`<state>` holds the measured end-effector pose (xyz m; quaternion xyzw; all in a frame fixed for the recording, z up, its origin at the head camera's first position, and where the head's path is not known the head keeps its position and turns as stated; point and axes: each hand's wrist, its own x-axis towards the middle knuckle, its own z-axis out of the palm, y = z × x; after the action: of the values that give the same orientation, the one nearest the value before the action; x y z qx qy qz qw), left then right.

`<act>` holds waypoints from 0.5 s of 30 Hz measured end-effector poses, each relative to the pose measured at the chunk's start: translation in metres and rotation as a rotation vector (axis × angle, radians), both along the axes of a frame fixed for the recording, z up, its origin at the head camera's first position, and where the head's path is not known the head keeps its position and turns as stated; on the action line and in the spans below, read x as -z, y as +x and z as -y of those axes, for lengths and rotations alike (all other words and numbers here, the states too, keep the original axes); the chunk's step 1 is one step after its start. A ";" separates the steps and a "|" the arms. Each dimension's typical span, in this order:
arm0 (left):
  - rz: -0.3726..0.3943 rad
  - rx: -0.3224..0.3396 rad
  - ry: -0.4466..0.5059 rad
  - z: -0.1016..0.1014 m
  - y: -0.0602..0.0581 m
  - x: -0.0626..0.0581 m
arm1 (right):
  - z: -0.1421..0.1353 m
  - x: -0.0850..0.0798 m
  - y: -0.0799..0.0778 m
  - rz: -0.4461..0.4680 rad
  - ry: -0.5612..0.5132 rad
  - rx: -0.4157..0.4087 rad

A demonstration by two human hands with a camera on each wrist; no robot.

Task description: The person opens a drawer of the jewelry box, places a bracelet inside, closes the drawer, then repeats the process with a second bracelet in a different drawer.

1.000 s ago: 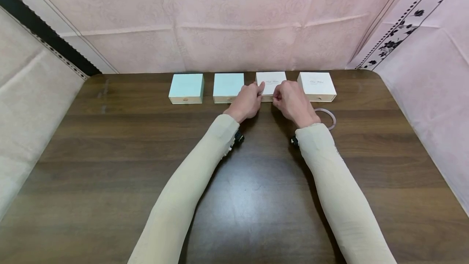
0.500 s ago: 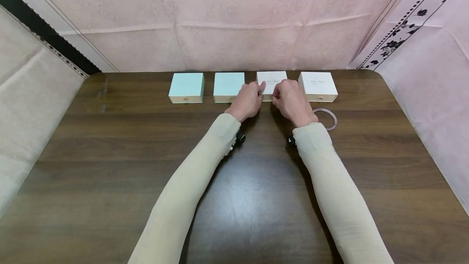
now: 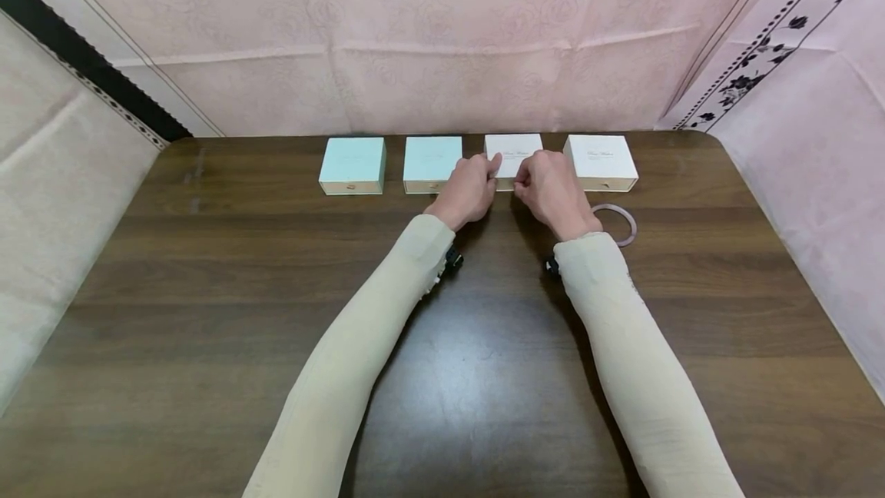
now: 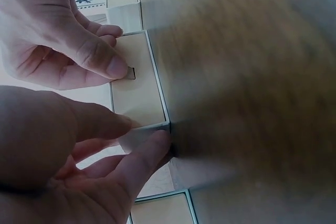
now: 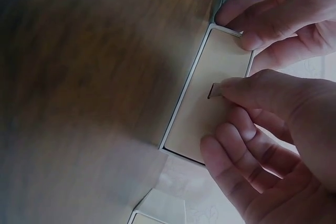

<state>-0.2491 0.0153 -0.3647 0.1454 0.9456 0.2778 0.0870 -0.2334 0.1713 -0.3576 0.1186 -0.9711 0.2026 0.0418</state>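
Observation:
In a row along the table's back edge, the third item from the left is a white drawer box (image 3: 512,145) with fine print on its lid. My left hand (image 3: 465,195) holds this box at its left front corner, thumb by the front edge and fingers along the side. At the beige drawer front (image 5: 190,124), my right hand (image 3: 551,192) pinches a small pull tab (image 4: 130,73) between thumb and finger. The drawer front looks level with the white sleeve around it. Part of the box's front is hidden behind both hands in the head view.
Two light-blue drawer boxes, one at the far left (image 3: 352,161) and one beside my left hand (image 3: 430,160), share the row. Another white box (image 3: 600,160) stands at right. A pale purple ring (image 3: 630,225) lies by my right wrist. Pink cloth (image 3: 442,37) hangs behind the wooden table.

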 end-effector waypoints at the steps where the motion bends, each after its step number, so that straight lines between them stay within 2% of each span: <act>1: 0.005 0.003 0.006 0.000 0.000 0.000 | 0.000 0.000 0.000 0.003 -0.003 0.002; 4: 0.007 0.009 0.027 0.000 0.001 0.000 | -0.002 0.000 0.002 0.012 -0.017 0.003; 10: -0.035 0.007 0.069 0.001 0.000 0.001 | -0.004 -0.001 0.004 0.025 -0.050 0.018; 15: -0.042 -0.004 0.061 -0.001 0.002 0.001 | -0.006 -0.001 0.008 0.027 -0.039 0.033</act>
<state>-0.2466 0.0167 -0.3657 0.1519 0.9385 0.3037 0.0622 -0.2253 0.1777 -0.3570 0.0989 -0.9693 0.2226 0.0346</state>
